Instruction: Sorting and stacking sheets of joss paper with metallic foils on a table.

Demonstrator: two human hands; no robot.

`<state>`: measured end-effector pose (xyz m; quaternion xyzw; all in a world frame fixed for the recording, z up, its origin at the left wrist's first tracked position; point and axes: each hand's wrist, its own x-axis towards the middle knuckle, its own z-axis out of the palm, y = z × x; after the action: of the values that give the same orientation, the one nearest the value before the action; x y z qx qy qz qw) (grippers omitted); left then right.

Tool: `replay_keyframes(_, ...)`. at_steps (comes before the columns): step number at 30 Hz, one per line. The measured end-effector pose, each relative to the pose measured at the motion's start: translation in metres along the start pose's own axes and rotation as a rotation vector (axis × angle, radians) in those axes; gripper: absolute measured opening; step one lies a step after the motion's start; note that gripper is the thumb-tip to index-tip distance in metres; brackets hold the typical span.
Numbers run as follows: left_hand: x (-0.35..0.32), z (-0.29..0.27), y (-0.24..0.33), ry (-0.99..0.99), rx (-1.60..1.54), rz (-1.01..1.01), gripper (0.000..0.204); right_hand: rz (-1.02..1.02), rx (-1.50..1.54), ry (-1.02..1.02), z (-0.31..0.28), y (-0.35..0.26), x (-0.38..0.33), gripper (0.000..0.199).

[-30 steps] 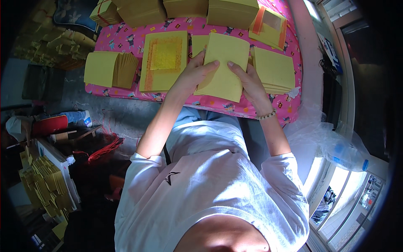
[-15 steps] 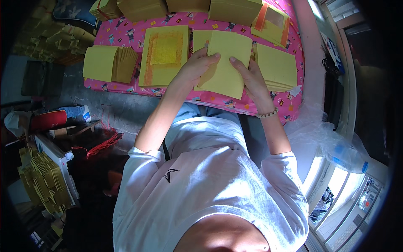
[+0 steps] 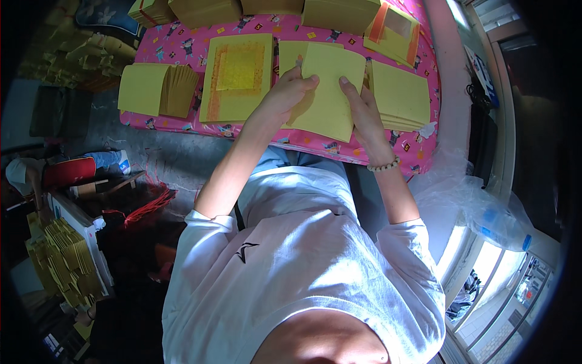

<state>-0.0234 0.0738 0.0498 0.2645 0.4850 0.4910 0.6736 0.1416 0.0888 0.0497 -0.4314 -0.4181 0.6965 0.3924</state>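
Note:
Between my hands is a yellow paper sheet [image 3: 332, 100], slightly curved and tilted over the table's near edge. My left hand [image 3: 288, 96] pinches its left side, thumb on top and fingers underneath. Along the right edge, my right hand [image 3: 365, 115] grips it with the thumb on the face; its other fingers are partly hidden behind. More yellow paper [image 3: 290, 53] lies beneath the sheet, mostly covered. To the left sits a yellow stack with an orange-edged gold square [image 3: 237, 70]. A stack of plain yellow sheets [image 3: 400, 94] is close by my right hand.
The pink patterned tablecloth [image 3: 173, 51] also bears a folded yellow bundle [image 3: 142, 90] at left and tall paper stacks [image 3: 339, 15] at the back. Red strings [image 3: 148, 203] lie on the floor at left. A person [image 3: 27, 176] sits beyond. Clear plastic [image 3: 485, 206] bulges at right.
My right thumb has shifted slightly up and to the right on the sheet. The left hand and the sheet have barely moved.

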Motion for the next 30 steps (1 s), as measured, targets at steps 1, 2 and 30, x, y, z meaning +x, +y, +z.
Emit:
replay_keyframes(1,-0.001,0.001,0.001,0.002,0.009,-0.002,0.03,-0.008,0.005,0.002,0.0,0.0,-0.001,0.04)
replay_keyframes(2,-0.003,0.002,0.002,0.004,0.019,-0.003,0.03,-0.015,0.009,0.004,0.001,0.0,-0.001,0.039)
replay_keyframes(30,-0.042,0.029,-0.015,-0.026,0.146,0.626,0.03,-0.439,-0.198,-0.102,-0.005,-0.009,-0.031,0.038)
